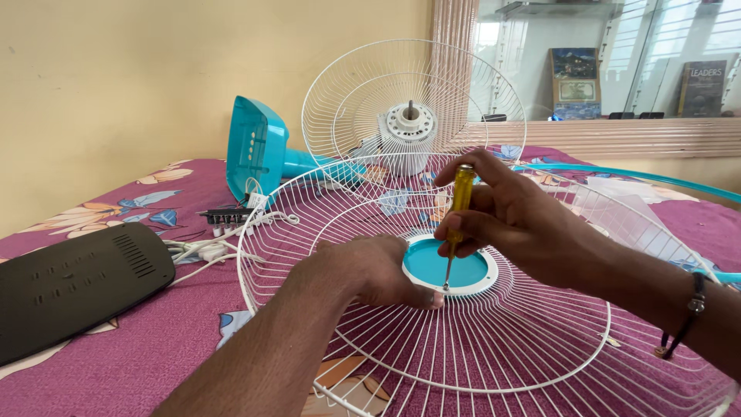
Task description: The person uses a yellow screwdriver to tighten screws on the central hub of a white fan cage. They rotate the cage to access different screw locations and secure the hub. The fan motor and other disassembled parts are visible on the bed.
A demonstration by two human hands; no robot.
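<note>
Both hands are busy: your right hand grips the screwdriver, your left hand presses the fan guard. Tilt it and the tip may slip off the blue cap.

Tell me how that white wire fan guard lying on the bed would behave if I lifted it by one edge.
The fan guard is thin wire with open gaps, so probably light for its width. Held by one edge it may flex slightly. Its round teal hub sits centrally, so it would likely hang fairly evenly.
</note>
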